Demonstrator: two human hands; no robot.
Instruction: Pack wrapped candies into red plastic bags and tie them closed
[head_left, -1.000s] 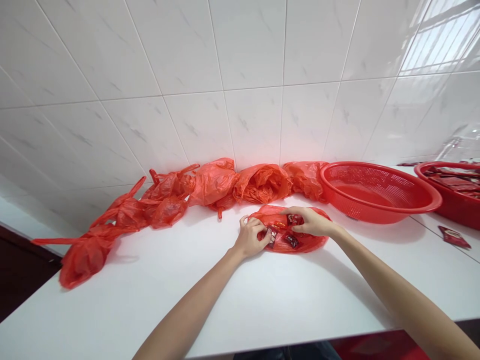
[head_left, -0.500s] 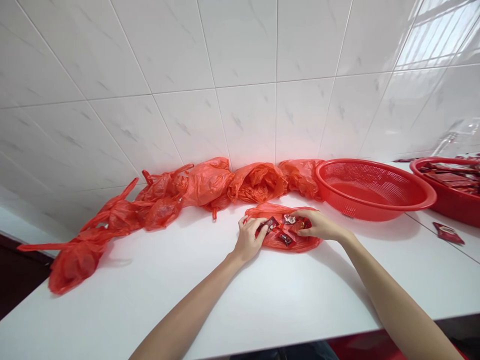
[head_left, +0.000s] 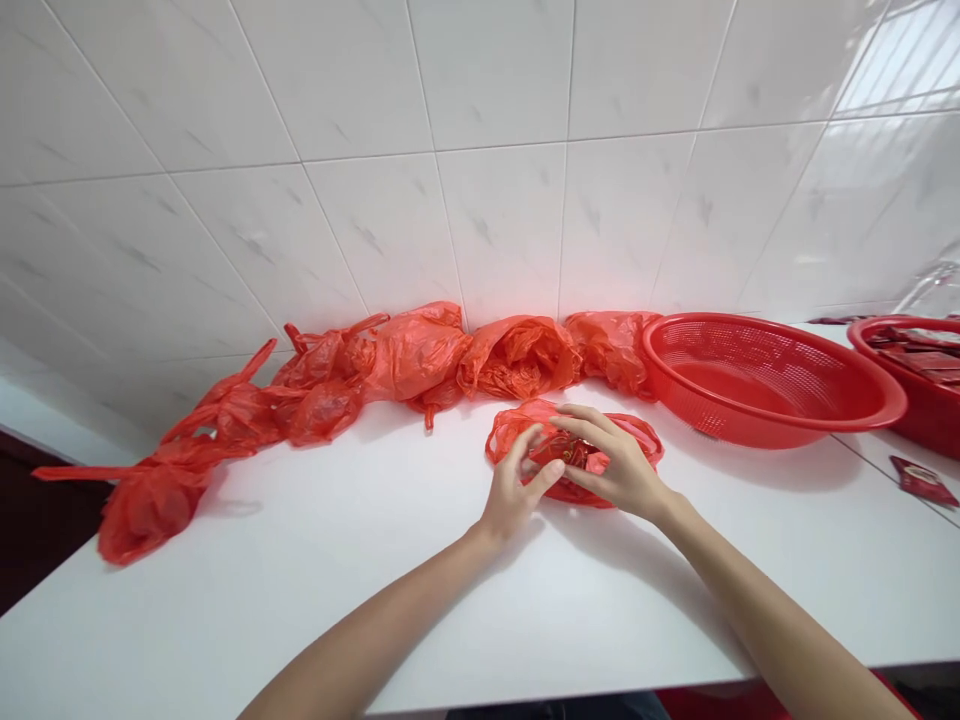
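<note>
A red plastic bag [head_left: 499, 438] lies spread on the white table in front of me, its edge rumpled around both hands. Small dark red wrapped packets [head_left: 574, 452] are bunched together over it. My left hand [head_left: 517, 487] curves around their left side, thumb and fingers bent. From the right, my right hand [head_left: 619, 462] cups the same bunch with bent, slightly parted fingers. Both hands partly cover the packets, so their fingertip contact is only partly visible.
Several filled red plastic bags [head_left: 416, 350] line the tiled wall to the left. On the right stand a red perforated basket [head_left: 772, 425] and a red tub [head_left: 919, 400] heaped with packets. One loose packet [head_left: 924, 481] lies near the table's right side.
Both hands have come closer together. The packets that lay spread on the bag are now bunched between them. The view has shifted slightly.
</note>
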